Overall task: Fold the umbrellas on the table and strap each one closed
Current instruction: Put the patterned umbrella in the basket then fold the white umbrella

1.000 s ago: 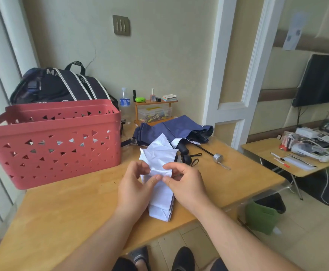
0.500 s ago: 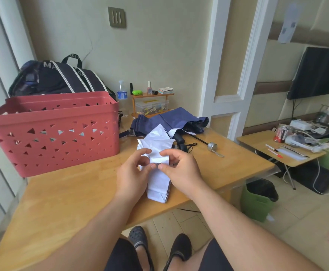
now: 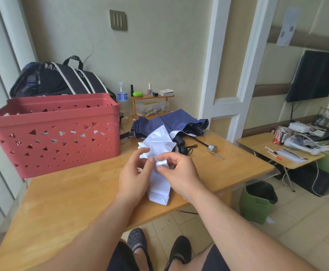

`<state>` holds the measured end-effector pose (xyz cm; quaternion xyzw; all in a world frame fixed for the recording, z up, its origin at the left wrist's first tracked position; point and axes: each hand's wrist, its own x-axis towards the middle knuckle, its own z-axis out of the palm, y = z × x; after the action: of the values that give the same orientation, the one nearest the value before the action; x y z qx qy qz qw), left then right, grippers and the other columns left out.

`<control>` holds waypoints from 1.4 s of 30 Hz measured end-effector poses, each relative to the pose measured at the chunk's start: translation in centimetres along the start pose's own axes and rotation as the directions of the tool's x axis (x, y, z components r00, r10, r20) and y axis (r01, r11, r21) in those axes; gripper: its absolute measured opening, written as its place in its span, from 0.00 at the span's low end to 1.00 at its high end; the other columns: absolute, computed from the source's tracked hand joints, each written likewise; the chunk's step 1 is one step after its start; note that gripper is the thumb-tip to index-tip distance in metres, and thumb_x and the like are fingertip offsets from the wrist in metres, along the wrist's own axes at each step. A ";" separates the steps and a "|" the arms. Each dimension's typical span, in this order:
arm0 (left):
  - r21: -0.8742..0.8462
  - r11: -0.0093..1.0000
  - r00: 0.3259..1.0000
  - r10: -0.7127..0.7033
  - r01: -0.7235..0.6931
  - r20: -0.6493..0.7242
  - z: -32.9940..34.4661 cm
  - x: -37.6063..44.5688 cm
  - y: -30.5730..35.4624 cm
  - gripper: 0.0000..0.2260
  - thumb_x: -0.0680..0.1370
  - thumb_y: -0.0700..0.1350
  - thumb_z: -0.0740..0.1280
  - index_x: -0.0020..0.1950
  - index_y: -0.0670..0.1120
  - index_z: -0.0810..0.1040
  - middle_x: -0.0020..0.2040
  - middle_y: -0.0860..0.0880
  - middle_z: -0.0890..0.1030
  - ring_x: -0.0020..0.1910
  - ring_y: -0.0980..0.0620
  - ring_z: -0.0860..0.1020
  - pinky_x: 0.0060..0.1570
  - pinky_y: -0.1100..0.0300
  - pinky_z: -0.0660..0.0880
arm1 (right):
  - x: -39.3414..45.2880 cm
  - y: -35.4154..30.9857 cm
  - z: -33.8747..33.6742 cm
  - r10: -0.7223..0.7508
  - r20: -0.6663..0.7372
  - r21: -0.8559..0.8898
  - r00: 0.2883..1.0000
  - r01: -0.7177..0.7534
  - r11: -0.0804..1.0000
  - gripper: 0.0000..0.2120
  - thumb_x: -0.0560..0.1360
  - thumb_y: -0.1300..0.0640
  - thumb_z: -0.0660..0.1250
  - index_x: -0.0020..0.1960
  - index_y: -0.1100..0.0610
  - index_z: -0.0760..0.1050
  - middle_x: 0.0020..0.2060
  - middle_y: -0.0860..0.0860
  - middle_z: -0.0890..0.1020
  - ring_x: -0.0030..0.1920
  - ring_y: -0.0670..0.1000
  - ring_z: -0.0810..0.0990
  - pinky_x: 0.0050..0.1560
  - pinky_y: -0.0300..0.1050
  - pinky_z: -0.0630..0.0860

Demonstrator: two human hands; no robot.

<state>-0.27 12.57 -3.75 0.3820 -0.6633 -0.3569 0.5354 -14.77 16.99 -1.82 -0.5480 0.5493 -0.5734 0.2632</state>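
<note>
White umbrella [image 3: 160,182] pinched by both hands (left hand [image 3: 135,177], right hand [image 3: 179,173]), fingers curled on fabric.

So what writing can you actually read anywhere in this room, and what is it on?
"MA": white letters on the black duffel bag; the rest is cut off by its stripes.
"SI": partly visible on the bag's handle.
Water bottle label: too small to read.
Paper on the wall: blurred.
</note>
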 end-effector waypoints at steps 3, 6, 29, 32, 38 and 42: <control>0.009 0.999 0.998 0.053 -0.052 -0.025 0.1 -0.1 0.1 0.11 0.80 0.51 0.73 0.59 0.63 0.78 0.44 0.59 0.85 0.48 0.58 0.82 0.48 0.60 0.74 | -0.1 0.1 0.0 -0.005 -0.012 -0.081 1.000 0.004 0.997 0.15 0.74 0.64 0.76 0.50 0.44 0.84 0.41 0.45 0.79 0.40 0.40 0.75 0.47 0.36 0.76; 0.023 0.996 0.995 0.092 -0.091 -0.030 0.0 -0.1 -0.2 0.11 0.79 0.49 0.74 0.57 0.64 0.79 0.45 0.60 0.84 0.48 0.56 0.82 0.49 0.60 0.74 | -0.4 0.2 -0.5 -0.047 -0.048 -0.214 0.998 0.036 0.976 0.19 0.74 0.67 0.74 0.52 0.42 0.82 0.44 0.42 0.78 0.44 0.44 0.79 0.49 0.33 0.77; 0.405 0.824 0.918 0.359 -0.397 0.170 -2.5 -1.0 -1.1 0.08 0.74 0.46 0.79 0.48 0.59 0.85 0.44 0.66 0.83 0.50 0.61 0.78 0.53 0.55 0.76 | -1.7 2.1 -1.2 -0.501 0.064 -0.672 0.863 0.408 0.618 0.11 0.69 0.61 0.76 0.50 0.51 0.82 0.51 0.44 0.75 0.55 0.53 0.72 0.49 0.47 0.77; 0.423 0.786 0.891 0.419 -0.451 0.172 -2.4 -1.0 -1.3 0.07 0.73 0.48 0.79 0.49 0.57 0.85 0.47 0.63 0.81 0.50 0.58 0.77 0.53 0.54 0.75 | -1.5 2.1 -1.3 -0.545 0.082 -0.682 0.834 0.446 0.580 0.10 0.66 0.67 0.75 0.42 0.55 0.82 0.47 0.45 0.78 0.52 0.54 0.74 0.46 0.50 0.78; 0.552 0.660 0.853 0.470 -0.509 0.225 -2.1 -0.8 -1.6 0.06 0.72 0.49 0.77 0.47 0.56 0.85 0.53 0.60 0.80 0.53 0.50 0.77 0.51 0.49 0.74 | -2.0 2.6 -2.2 -0.554 0.151 -0.716 0.818 0.477 0.509 0.09 0.66 0.66 0.74 0.40 0.54 0.80 0.41 0.44 0.80 0.49 0.53 0.74 0.43 0.49 0.78; 0.591 0.577 0.823 0.456 -0.564 0.339 -2.7 -1.1 -1.8 0.03 0.73 0.55 0.71 0.43 0.58 0.84 0.46 0.64 0.83 0.54 0.54 0.78 0.53 0.52 0.70 | -2.7 3.1 -2.8 -0.474 0.226 -0.719 0.851 0.474 0.509 0.05 0.72 0.59 0.72 0.44 0.50 0.84 0.44 0.41 0.81 0.52 0.52 0.75 0.48 0.52 0.78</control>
<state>2.70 12.57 -5.32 0.3119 -0.8650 0.0473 0.3902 -17.59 19.56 -4.99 -0.7347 0.5649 -0.3424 -0.1545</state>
